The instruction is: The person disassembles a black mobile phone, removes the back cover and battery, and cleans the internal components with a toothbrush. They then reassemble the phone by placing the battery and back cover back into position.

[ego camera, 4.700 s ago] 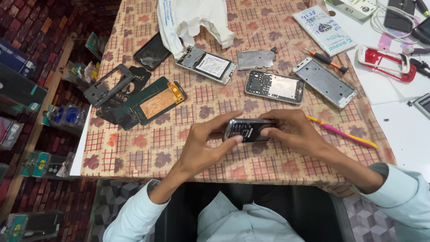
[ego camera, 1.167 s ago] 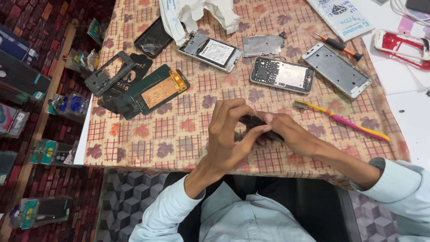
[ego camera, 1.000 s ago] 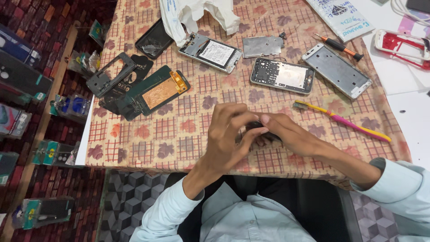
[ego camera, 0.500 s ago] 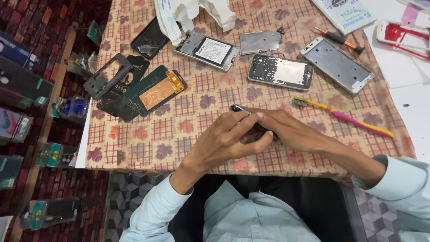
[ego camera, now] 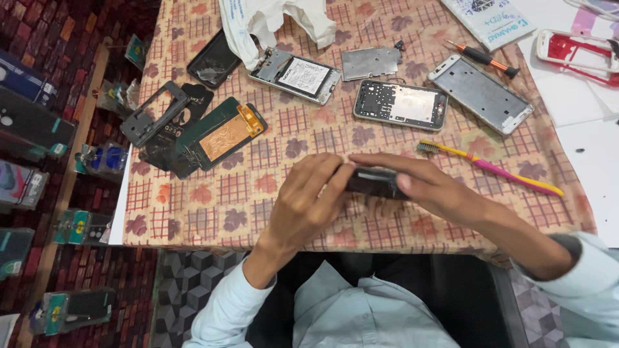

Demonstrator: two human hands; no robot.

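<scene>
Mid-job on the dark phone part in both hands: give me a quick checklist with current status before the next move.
1. Both hands on the part: ok. Left hand and right hand grip the dark phone part from either end.
2. Part over the table, not past the edge: ok, above the patterned cloth.
3. Part's working face visible: cannot tell, fingers cover most of it.
4. Toothbrush within reach: ok, lying just beyond the right hand.
5. Screwdriver to hand: ok, at the far right.
6. Opened phone body clear of the hands: ok.
</scene>
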